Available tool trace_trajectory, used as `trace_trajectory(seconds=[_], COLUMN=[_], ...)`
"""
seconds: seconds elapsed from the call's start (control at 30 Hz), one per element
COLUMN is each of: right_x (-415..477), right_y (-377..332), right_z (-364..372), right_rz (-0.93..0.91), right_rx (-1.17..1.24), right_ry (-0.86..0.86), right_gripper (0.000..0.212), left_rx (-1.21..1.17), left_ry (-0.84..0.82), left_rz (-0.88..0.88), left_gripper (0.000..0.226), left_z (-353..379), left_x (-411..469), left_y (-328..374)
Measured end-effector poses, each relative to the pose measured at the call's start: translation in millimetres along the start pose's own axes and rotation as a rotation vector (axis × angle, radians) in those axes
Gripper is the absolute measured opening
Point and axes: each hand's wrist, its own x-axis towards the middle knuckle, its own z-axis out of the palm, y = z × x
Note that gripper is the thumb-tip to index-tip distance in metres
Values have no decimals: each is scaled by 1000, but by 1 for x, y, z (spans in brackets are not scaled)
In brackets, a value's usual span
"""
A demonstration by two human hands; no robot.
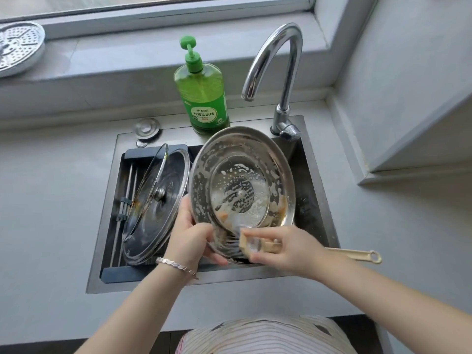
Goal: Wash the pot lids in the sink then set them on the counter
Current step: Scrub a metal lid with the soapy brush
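While left hand [191,241] grips soapy lid [242,175], right hand [288,251] holds brush [352,253] on it.

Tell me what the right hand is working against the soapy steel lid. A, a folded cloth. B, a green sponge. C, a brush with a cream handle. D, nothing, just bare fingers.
C: the right hand grips a brush with a cream handle, its bristles against the lower rim of the steel lid, which the left hand holds tilted over the sink.
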Motion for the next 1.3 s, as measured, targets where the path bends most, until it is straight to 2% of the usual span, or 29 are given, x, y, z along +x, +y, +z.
trace_trajectory(seconds=[0.07,0.13,0.3,0.4,0.47,0.57,0.67,0.8,0.97,1.1,1.17,1.3], right_x=[6,6,-2,11,15,9,5,4,4,4,4,11], right_y=[-11,-12,12,-13,-22,-8,2,-16,4,-13,-2,34], right_z=[10,7,-15,3,10,-6,-10,11,-1,11,-3,-34], right_rz=[-47,-34,156,45,-13,48,173,66,204,82,129,261], right_rx=[15,20,-45,27,76,86,-25,26,-8,94,14,-334], right_ry=[23,-4,-69,-51,-13,-35,0,-20,41,-41,-44,0], right_gripper=[41,42,39,38,36,36,42,44,43,38,38,42], left_rx=[6,-24,-33,-14,-84,-131,-109,-90,-98,-93,-85,36], left_ry=[-32,-18,39,15,31,74,108,89,119,94,79,4], left_rz=[-1,-36,-38,-55,-82,-64,-38,-63,-32,-51,-54,-52], left_gripper=[63,68,71,70,71,72,66,67,64,72,78,81], left_z=[5,1,-6,5,6,-2,-3,1,0,-2,-8,-13], left_x=[-1,2,2,1,2,2,3,2,2,2,0,-7], left_y=[2,2,0,0,-1,0,2,0,-1,-4,-4,-1])
